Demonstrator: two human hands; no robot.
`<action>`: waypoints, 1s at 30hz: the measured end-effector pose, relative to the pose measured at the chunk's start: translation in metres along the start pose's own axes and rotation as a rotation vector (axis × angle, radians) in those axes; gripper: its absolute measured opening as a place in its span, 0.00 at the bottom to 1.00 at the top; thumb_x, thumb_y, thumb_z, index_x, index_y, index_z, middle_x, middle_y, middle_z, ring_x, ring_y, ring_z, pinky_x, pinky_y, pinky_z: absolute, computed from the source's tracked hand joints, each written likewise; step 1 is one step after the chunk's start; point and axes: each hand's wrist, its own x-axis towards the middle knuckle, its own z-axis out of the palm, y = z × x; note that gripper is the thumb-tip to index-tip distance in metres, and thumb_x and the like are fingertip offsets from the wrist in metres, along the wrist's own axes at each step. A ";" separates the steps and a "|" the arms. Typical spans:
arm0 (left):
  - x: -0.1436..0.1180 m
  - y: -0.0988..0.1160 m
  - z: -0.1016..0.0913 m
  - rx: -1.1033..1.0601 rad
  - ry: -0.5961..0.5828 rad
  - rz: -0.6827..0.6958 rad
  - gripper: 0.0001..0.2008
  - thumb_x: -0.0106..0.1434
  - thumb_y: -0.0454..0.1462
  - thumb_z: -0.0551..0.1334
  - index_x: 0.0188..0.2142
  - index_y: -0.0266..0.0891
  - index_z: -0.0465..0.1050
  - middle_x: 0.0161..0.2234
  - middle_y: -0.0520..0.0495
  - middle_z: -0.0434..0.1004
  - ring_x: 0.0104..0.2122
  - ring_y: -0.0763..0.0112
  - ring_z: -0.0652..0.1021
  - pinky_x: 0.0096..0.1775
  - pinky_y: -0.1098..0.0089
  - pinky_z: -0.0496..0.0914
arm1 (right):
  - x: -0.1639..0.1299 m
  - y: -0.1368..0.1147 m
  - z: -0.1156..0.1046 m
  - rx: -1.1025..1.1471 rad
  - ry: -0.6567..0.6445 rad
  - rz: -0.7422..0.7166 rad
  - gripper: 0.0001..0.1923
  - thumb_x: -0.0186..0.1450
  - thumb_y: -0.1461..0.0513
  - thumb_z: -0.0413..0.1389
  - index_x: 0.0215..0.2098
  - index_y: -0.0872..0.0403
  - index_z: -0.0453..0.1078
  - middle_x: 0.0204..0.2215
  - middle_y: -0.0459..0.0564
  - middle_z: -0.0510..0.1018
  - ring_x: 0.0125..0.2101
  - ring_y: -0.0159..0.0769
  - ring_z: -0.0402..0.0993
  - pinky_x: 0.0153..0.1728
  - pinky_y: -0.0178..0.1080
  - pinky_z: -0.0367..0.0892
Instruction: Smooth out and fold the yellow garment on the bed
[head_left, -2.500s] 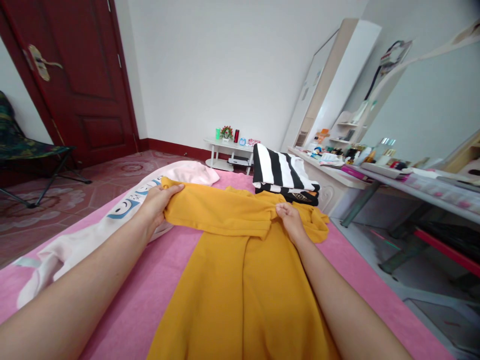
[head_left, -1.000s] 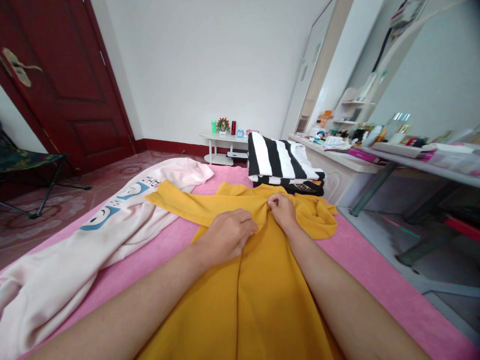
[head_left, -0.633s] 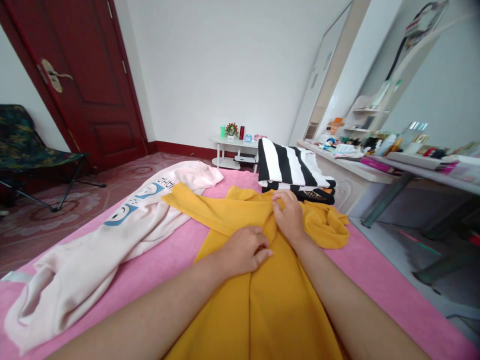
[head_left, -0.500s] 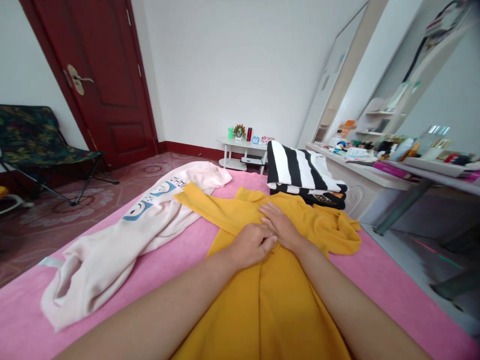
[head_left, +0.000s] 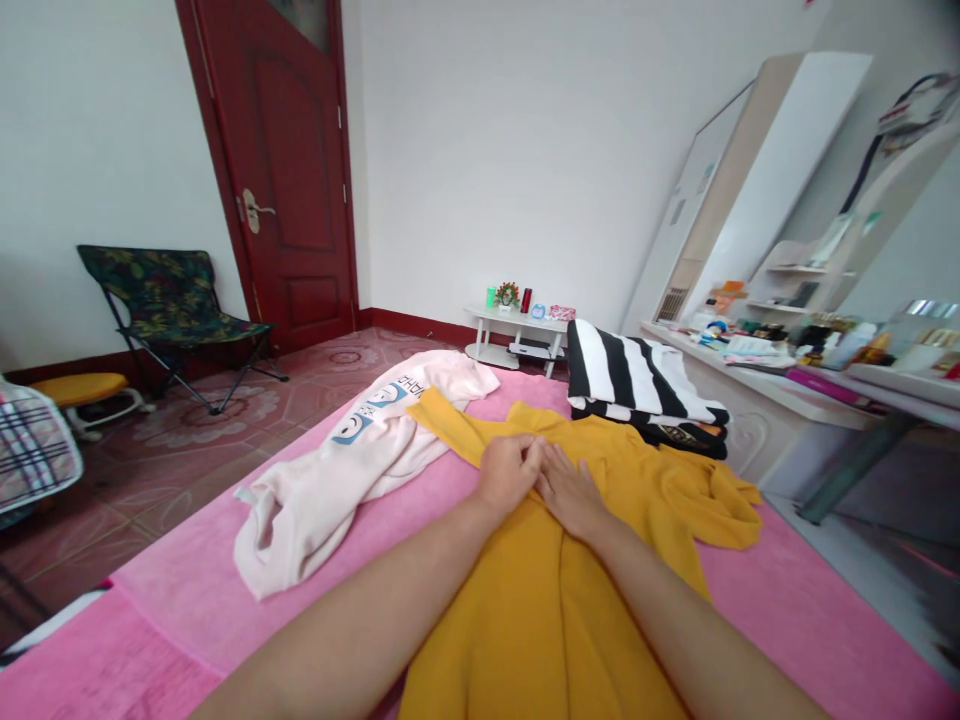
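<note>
1. Hands meet at frame centre: left hand (head_left: 508, 470) and right hand (head_left: 570, 490) touch side by side, both resting on the yellow garment (head_left: 555, 600).
2. Left hand: fingers curled, knuckles up; whether cloth is pinched cannot be told. Right hand: flat, fingers extended, gripping nothing.
3. Yellow garment: spread on the pink bed cover (head_left: 187, 600), running from centre to lower frame, one sleeve bunched at right.
4. Pale pink sweatshirt (head_left: 337, 470): just left of the garment, touching its sleeve.
5. Striped folded stack (head_left: 637, 385): upper right of the hands.
6. Red door (head_left: 285, 170): upper left.
</note>
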 end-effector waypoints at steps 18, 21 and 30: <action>0.020 -0.091 -0.125 0.684 0.195 -0.616 0.21 0.57 0.49 0.59 0.45 0.38 0.71 0.42 0.35 0.76 0.44 0.49 0.75 0.40 0.59 0.68 | -0.015 -0.008 0.013 0.004 0.062 0.016 0.26 0.69 0.51 0.38 0.62 0.45 0.55 0.64 0.49 0.54 0.63 0.44 0.49 0.58 0.53 0.47; 0.023 -0.102 -0.125 0.526 0.248 -0.638 0.16 0.53 0.48 0.62 0.35 0.40 0.74 0.39 0.39 0.77 0.44 0.50 0.75 0.42 0.59 0.67 | -0.015 -0.009 0.012 -0.010 0.056 0.022 0.26 0.69 0.51 0.37 0.63 0.44 0.54 0.64 0.48 0.53 0.63 0.42 0.48 0.59 0.53 0.46; 0.034 -0.112 -0.116 -0.440 0.626 -0.697 0.03 0.49 0.32 0.61 0.23 0.36 0.65 0.21 0.50 0.68 0.24 0.68 0.75 0.27 0.70 0.70 | -0.015 -0.007 0.012 0.046 0.056 0.027 0.25 0.69 0.51 0.38 0.62 0.44 0.55 0.64 0.48 0.54 0.63 0.42 0.48 0.59 0.53 0.45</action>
